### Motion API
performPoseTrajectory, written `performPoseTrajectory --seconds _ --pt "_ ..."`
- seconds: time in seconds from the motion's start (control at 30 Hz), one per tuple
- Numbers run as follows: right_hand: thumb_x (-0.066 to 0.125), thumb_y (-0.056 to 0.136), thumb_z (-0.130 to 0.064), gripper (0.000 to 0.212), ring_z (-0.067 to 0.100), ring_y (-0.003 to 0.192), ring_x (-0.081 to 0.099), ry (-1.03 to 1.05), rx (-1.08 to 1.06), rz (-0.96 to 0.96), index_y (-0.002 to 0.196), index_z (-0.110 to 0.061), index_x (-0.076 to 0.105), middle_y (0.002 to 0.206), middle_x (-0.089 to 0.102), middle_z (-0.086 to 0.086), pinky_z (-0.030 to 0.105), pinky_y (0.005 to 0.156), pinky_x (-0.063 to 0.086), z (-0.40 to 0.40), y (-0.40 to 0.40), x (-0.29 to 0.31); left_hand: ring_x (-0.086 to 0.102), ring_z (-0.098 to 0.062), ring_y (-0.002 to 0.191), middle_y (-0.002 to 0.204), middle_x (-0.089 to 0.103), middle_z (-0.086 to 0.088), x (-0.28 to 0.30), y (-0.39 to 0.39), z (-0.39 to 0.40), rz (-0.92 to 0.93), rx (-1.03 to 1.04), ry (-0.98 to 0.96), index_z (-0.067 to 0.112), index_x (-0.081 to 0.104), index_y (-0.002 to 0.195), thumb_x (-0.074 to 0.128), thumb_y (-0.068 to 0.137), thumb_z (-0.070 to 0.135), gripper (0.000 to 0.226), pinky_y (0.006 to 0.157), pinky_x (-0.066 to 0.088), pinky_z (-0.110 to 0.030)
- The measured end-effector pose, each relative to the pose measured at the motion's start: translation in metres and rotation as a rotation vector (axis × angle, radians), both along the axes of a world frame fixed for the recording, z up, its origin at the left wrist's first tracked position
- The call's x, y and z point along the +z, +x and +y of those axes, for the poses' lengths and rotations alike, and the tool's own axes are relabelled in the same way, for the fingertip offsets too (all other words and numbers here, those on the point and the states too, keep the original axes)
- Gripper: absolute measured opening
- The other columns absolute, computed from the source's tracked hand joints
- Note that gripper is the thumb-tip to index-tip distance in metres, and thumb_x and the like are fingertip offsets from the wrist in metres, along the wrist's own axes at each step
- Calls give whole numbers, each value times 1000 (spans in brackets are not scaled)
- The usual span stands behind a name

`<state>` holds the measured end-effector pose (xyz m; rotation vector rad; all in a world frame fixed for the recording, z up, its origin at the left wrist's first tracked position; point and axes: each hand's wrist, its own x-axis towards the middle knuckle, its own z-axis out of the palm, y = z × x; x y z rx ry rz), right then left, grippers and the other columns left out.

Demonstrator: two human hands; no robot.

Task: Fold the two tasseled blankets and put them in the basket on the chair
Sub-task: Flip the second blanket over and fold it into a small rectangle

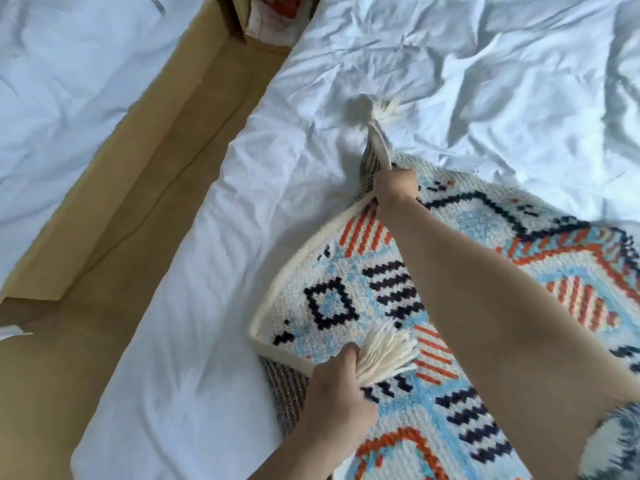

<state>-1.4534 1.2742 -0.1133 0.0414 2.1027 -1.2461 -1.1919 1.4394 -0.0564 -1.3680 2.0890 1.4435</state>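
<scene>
A tasseled blanket (346, 299), cream with light blue, orange and navy geometric patterns, lies on the white bed (450, 81). My left hand (337, 393) grips a near corner with its cream tassel (384, 355) fanned out beside the fingers. My right hand (394, 185) grips the far corner, whose tassel (382, 110) points away over the sheet. The cream edge of the blanket curves between my two hands, with the striped underside showing beneath. A second blue and white fabric (609, 441) peeks in at the lower right. The basket and chair are out of view.
A tan carpeted gap (138, 209) runs diagonally between this bed and a second white bed (69, 81) at the upper left. A red and white object (273, 15) stands at the far end of the gap.
</scene>
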Motion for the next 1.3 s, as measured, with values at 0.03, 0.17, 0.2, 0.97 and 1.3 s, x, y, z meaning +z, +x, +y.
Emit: performPoseTrajectory --seconds 0.03,0.17,0.2,0.97,1.3 --pt "45 95 -7 21 16 60 52 -37 -41 -9 84 -9 63 69 56 2 24 46 41 18 -6 10 64 -15 74 85 64 1 7 -6 9 8 -43 -3 17 56 103 58 73 -5 37 62 57 -40" --pt "56 94 -23 18 21 69 60 -203 -247 -63 86 -9 64 75 62 7 24 49 43 96 -30 64 52 -5 65 75 52 13 53 -29 46 101 -224 -56 22 49 89 57 77 -7 32 51 41 -12" --pt "62 90 -21 14 23 73 62 -247 -287 -75 81 -10 64 76 64 9 28 54 45 117 -36 80 51 -8 64 74 52 10 64 -34 59 128 -272 -80 21 47 84 57 76 -6 30 51 40 -16" --pt "59 98 -10 20 21 78 58 -497 -381 225 89 -11 76 79 61 9 31 70 47 613 -240 233 62 -30 115 124 62 -17 125 -204 501 58 -763 3 29 50 128 53 93 26 35 98 45 -31" --pt "71 88 -38 69 23 88 57 262 -28 73 146 -9 45 104 61 7 30 71 47 826 -271 97 62 -34 110 119 65 -10 44 -269 666 29 -917 115 29 51 122 63 80 22 44 95 52 -38"
